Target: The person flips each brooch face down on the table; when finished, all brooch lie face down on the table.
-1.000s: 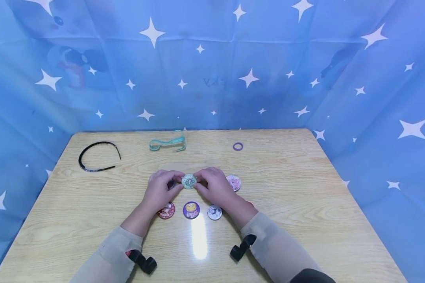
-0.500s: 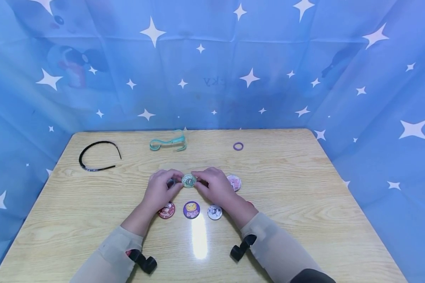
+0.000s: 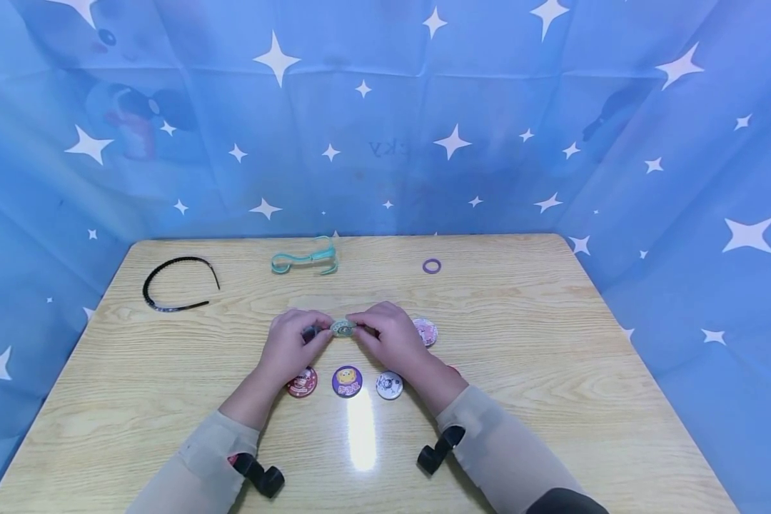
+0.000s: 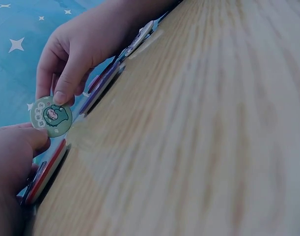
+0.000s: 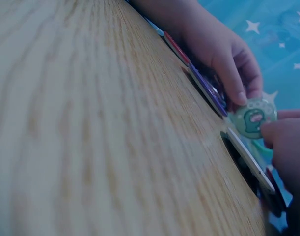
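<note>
The left hand (image 3: 292, 344) and the right hand (image 3: 392, 337) hold one green badge (image 3: 343, 328) between them, each pinching an opposite edge with thumb and fingers, so the gap on either side is only the badge's thickness. It is raised off the wooden surface (image 3: 507, 421), its printed face tilted, beyond a row of red badge (image 3: 302, 383), purple badge (image 3: 348, 382) and white badge (image 3: 389, 386). A pink badge (image 3: 425, 332) lies just beside the right hand, partly hidden by it.
</note>
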### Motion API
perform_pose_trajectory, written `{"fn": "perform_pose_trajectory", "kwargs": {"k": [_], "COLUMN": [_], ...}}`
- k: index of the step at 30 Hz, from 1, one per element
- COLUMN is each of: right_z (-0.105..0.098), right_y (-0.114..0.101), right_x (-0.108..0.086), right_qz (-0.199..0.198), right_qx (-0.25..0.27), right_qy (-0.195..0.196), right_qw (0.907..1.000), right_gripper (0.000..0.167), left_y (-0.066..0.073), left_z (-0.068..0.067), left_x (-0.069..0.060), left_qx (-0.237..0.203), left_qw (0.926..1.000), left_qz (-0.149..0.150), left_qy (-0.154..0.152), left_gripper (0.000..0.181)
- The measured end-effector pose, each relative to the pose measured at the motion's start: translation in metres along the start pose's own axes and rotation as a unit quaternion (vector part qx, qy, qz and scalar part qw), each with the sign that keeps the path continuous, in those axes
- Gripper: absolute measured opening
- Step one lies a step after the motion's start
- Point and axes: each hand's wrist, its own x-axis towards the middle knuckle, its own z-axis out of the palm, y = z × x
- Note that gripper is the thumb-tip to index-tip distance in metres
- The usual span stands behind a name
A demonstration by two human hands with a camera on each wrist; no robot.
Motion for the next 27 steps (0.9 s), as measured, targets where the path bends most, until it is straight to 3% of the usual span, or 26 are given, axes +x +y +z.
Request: {"fn": "perform_pose_trajectory", "kwargs": {"k": [8,18,27], "right_z": [0.0006,-0.0002,-0.0002], "right_y": [0.0001,-0.0003,0.0004], "right_x": [0.0004,0.0003,0.0008], "right_qz": [-0.004,0.01,-0.004], "right_qx": [0.001,-0.009,-0.018], "right_qy": [0.008,-0.023,-0.055], "right_qw": [1.0,0.9997,0.9983], "right_gripper": [0.011,0.01,0.013], "left_y": [0.0015,0.0033,0.0009], "left_z": [-0.0004,-0.0012,-0.0007], "left_x": [0.0002,-0.0004,-0.0008], "left_qx": [0.0,0.003,0.021], "left_qw": [1.0,0.9999,0.9995], "left_qz": [0.005,0.013,0.006], "left_qy": [0.002,-0.007,-0.024], "left_gripper": [0.017,0.017,0.024]}}
